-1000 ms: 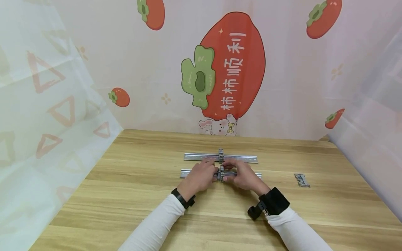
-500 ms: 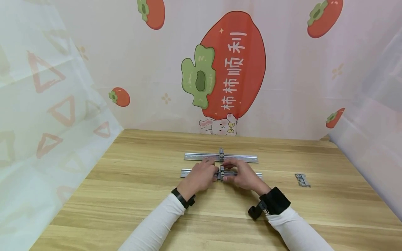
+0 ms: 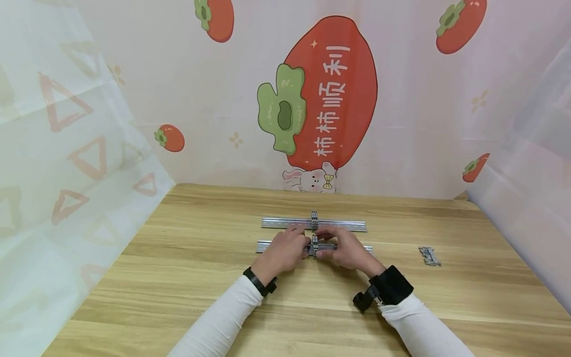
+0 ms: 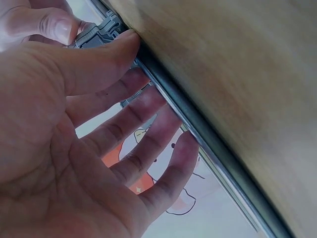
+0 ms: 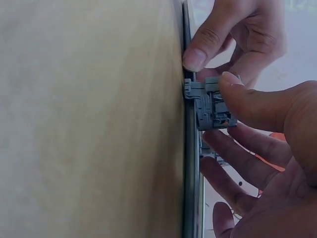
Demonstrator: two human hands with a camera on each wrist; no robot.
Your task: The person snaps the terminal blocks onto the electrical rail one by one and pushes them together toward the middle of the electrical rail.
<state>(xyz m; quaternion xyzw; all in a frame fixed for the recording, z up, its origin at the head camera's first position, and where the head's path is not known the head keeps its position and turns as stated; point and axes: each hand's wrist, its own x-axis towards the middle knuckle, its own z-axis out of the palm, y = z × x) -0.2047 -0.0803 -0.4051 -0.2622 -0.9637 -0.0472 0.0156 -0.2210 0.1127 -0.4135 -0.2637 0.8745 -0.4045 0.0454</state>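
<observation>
Nothing has shifted since the earlier frames: both hands stay at the small grey plastic terminal block (image 3: 314, 246) seated on the nearer silver metal rail (image 3: 267, 245), centre of the head view. Left hand (image 3: 283, 253) and right hand (image 3: 345, 252) pinch it from either side. The rail's long axis runs left to right; the block stands across it. Behind, the persimmon poster (image 3: 330, 89) reads "柿柿顺利".
</observation>
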